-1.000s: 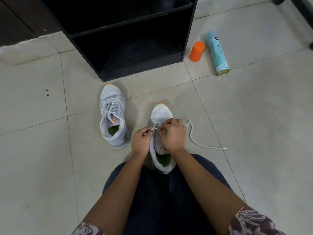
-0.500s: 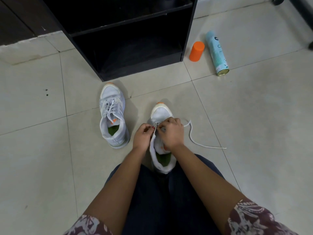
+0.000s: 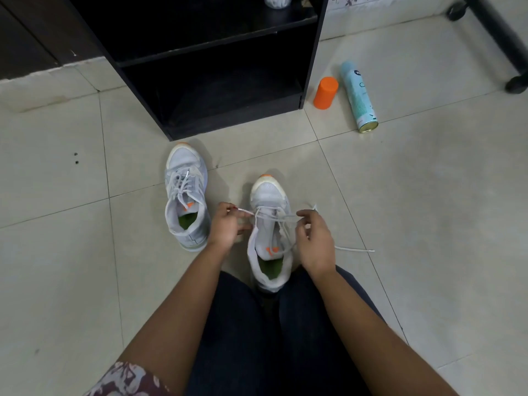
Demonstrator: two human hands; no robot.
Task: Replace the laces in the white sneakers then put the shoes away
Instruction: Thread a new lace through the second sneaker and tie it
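Two bare hands are holding a white lace [image 3: 354, 249] taut across the white sneaker [image 3: 268, 195] that is standing toe-away between the person's knees. The left hand [image 3: 225, 224] is pinching one lace end at the shoe's 9 o'clock, while the right hand [image 3: 314, 241] is pinching the other strand at 3 o'clock, its tail trailing over the tiled floor [image 3: 428, 195]. At 10 o'clock the second sneaker [image 3: 185, 201] is sitting laced. Farther off, a black shelf unit [image 3: 217, 121] is standing at 12 o'clock, with an orange cap [image 3: 325, 92] and a toppled spray can [image 3: 358, 95] at 1 o'clock.

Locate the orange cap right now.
The orange cap stands upper right in the head view, on the floor between the black shelf unit and the lying spray can.
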